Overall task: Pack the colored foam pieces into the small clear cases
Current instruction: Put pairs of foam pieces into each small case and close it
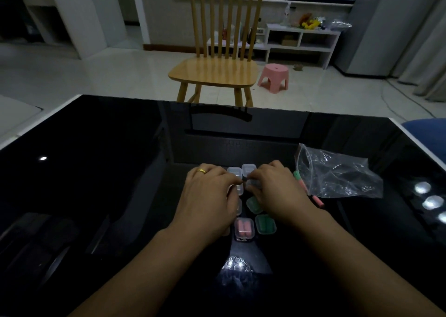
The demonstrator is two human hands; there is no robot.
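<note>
Dim room. Glossy black worktop (pixel 96 172) is reflecting ceiling lights. Tall slat-backed wooden chair (pixel 217 70) is standing just beyond it on pale tiled floor (pixel 96 75); small pink plastic stool (pixel 274 75) beside, low white shelf unit (pixel 301 41) sitting against the far wall.

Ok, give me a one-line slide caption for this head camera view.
Both hands, left and right, work a small clear case among filled pink and green cases on a black table.

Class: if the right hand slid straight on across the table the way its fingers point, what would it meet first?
Probably the left hand: the right hand points left across the small clear cases, fingertips nearly touching. Depth is unclear.
</note>
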